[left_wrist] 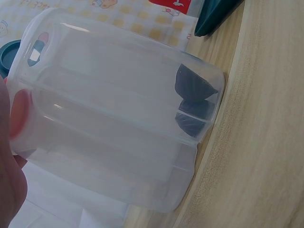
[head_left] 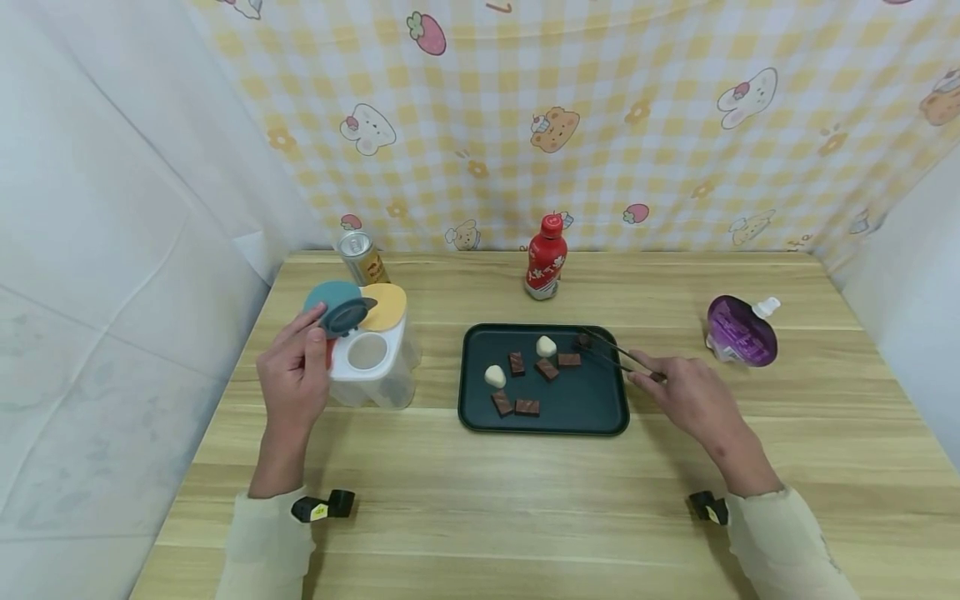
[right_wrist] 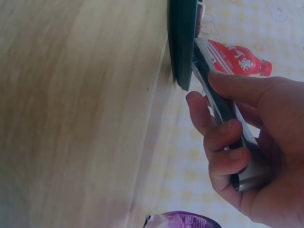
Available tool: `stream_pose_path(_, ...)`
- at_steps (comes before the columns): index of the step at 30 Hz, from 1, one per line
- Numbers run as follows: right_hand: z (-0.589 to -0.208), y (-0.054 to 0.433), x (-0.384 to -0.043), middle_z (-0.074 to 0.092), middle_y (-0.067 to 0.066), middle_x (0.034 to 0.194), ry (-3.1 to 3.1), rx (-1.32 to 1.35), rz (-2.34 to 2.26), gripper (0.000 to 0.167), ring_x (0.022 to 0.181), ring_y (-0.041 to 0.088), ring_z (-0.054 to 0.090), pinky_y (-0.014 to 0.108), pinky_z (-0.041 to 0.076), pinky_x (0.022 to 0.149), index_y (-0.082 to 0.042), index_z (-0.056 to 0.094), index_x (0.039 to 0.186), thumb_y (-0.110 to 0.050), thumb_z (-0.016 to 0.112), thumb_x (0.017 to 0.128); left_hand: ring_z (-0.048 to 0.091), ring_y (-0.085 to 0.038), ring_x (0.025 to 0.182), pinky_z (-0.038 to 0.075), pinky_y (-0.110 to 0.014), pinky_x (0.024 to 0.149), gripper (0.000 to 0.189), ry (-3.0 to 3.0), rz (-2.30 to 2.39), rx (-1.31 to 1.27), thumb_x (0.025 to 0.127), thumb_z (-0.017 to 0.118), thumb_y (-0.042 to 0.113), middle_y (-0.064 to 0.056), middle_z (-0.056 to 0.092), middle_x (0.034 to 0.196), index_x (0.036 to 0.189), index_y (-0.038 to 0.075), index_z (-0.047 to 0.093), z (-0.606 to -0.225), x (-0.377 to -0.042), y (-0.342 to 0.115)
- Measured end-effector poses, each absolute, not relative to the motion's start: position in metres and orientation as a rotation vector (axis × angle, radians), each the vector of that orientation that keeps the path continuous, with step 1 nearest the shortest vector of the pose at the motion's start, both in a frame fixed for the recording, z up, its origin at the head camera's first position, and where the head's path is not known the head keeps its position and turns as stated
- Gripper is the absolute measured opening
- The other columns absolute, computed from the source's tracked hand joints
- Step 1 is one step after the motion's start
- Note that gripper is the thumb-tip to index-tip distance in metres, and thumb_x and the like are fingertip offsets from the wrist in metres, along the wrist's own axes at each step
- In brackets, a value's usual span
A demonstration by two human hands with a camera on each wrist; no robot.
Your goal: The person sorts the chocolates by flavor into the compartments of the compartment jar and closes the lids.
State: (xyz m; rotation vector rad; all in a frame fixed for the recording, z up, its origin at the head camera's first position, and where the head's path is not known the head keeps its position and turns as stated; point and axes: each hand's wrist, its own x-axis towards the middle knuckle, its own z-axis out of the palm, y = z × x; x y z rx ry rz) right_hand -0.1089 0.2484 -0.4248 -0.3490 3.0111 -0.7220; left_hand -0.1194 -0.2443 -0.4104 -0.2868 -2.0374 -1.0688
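My left hand [head_left: 296, 367] is at a clear multi-compartment container [head_left: 390, 387], thumb and index finger at a raised teal flip lid [head_left: 347, 317]. Under that lid a round opening shows. Several dark pieces [left_wrist: 194, 85] lie at the container's bottom. My right hand [head_left: 693, 396] grips metal tongs [right_wrist: 221, 107], fingers wrapped round the handle. The tongs' tips reach a dark round chocolate [head_left: 582, 341] at the upper right of a dark green tray [head_left: 577, 412]. Several brown chocolate bars [head_left: 527, 407] and two white pieces [head_left: 495, 377] are also on the tray.
Behind the container stands a gold can [head_left: 365, 260]. A red bottle [head_left: 547, 258] is upright beyond the tray. At the right lies a purple spouted pouch [head_left: 742, 332]. A checked yellow curtain [head_left: 480, 125] hangs along the wooden table's [head_left: 480, 500] back edge.
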Motion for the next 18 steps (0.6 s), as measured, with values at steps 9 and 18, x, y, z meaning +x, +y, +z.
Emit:
stream_pose_path(9,-0.4273,0.2472,-0.1072,0.031,-0.007,0.054,3.012,-0.346,-0.730,0.039,0.047,0.010,0.029,0.026,0.029,0.041,-0.005,0.065,0.137,-0.020,0.069,0.101,0.068,-0.033,0.114,0.046,-0.033,0.108,0.040,-2.038,-1.067,-0.302,0.105,0.060,0.023,-0.020,0.075,0.105,0.094,-0.011,0.077,-0.4102,-0.1184,-0.2438)
stream_pose_path(18,-0.4292,0.2454,-0.1061,0.030,-0.008,0.055,3.072,-0.389,-0.702,0.038,0.048,0.009,0.026,0.026,0.025,0.041,-0.004,0.066,0.135,-0.018,0.070,0.100,0.068,-0.033,0.115,0.046,-0.032,0.108,0.040,-2.044,-1.063,-0.294,0.105,0.060,0.023,-0.020,0.075,0.106,0.095,-0.011,0.077,-0.4102,-0.1179,-0.2437)
